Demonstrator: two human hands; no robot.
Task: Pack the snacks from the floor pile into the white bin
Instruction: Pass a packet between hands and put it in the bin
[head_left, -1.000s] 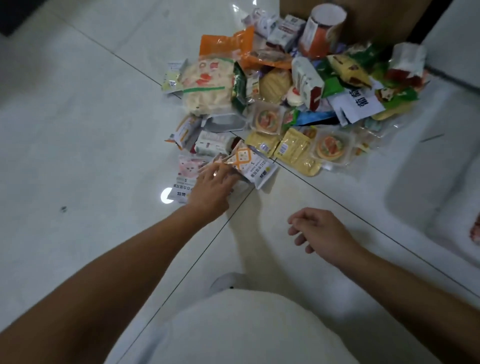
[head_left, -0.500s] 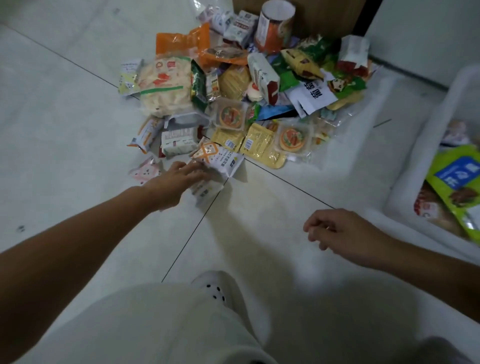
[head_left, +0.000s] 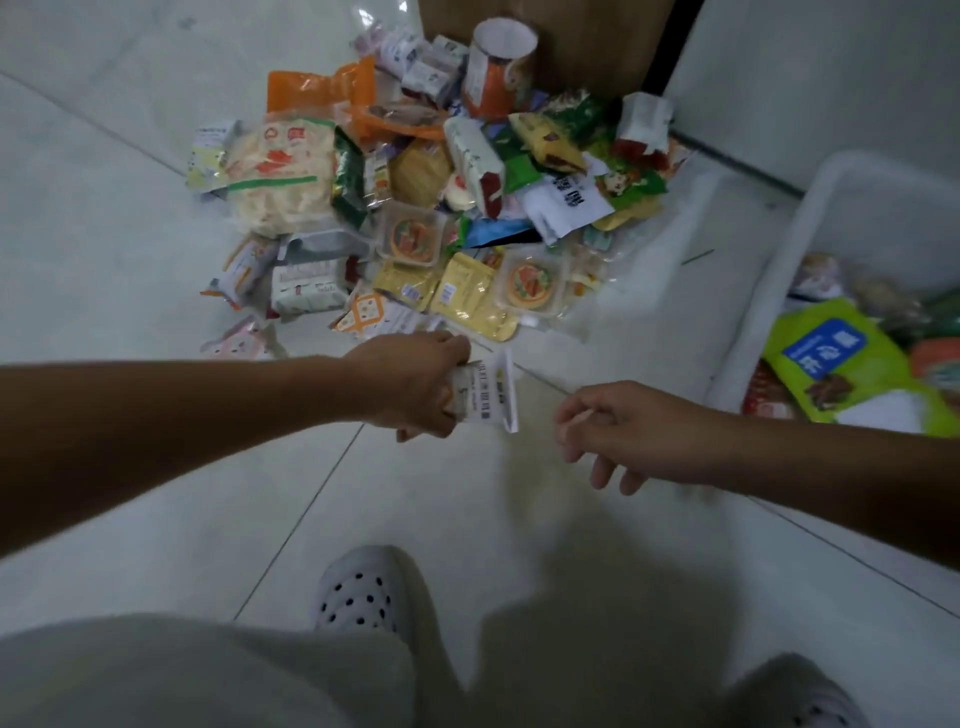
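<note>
A pile of snack packets (head_left: 415, 208) lies on the tiled floor ahead of me. My left hand (head_left: 415, 384) grips a small white snack packet (head_left: 488, 397) with printed text, held above the floor just in front of the pile. My right hand (head_left: 618, 431) hovers a short way to the right of the packet, fingers loosely curled and holding nothing. The white bin (head_left: 769, 291) stands at the right edge with several snacks inside, among them a green bag with a blue label (head_left: 841, 364).
A wooden cabinet (head_left: 571, 31) stands behind the pile, and a tall orange canister (head_left: 496, 67) leans against it. A white wall panel (head_left: 810, 78) rises at the upper right. My white perforated shoe (head_left: 363, 592) and pale trouser legs fill the bottom.
My left hand has lifted a small white packet off the pile's front edge and moved it right, toward my right hand. The view has swung right, showing more of the bin.
</note>
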